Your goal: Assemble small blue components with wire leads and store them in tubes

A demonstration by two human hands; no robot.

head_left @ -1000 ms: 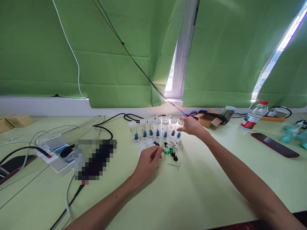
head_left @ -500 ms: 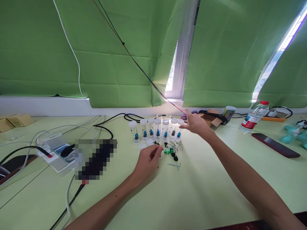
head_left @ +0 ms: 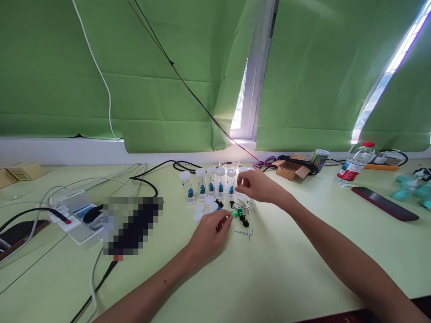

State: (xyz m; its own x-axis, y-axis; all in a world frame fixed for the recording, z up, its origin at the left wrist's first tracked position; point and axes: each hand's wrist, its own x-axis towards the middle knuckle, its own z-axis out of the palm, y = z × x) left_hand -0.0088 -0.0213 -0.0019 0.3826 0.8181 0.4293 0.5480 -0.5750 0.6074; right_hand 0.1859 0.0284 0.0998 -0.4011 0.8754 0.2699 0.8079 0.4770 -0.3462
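Note:
A row of clear vials (head_left: 210, 183) with white caps and blue parts inside stands at the middle of the green table (head_left: 296, 269). My right hand (head_left: 259, 186) is curled around the vial at the right end of the row, hiding most of it. My left hand (head_left: 210, 233) rests on the table in front, its fingertips pinched together beside small green parts (head_left: 237, 212); what they pinch is hidden. Loose white caps (head_left: 198, 215), black knobs (head_left: 245, 222) and a hex key (head_left: 244, 233) lie around it.
A white power strip (head_left: 72, 215) with black and white cables and a blurred black item (head_left: 131, 224) lie to the left. To the right stand an open cardboard box (head_left: 289, 169), a cup (head_left: 319, 158) and a water bottle (head_left: 353, 169). A dark phone (head_left: 384, 202) lies beyond them.
My right hand has moved left and down from the cap at the row's right end and now covers the last vials. My left hand has slid slightly towards the green parts.

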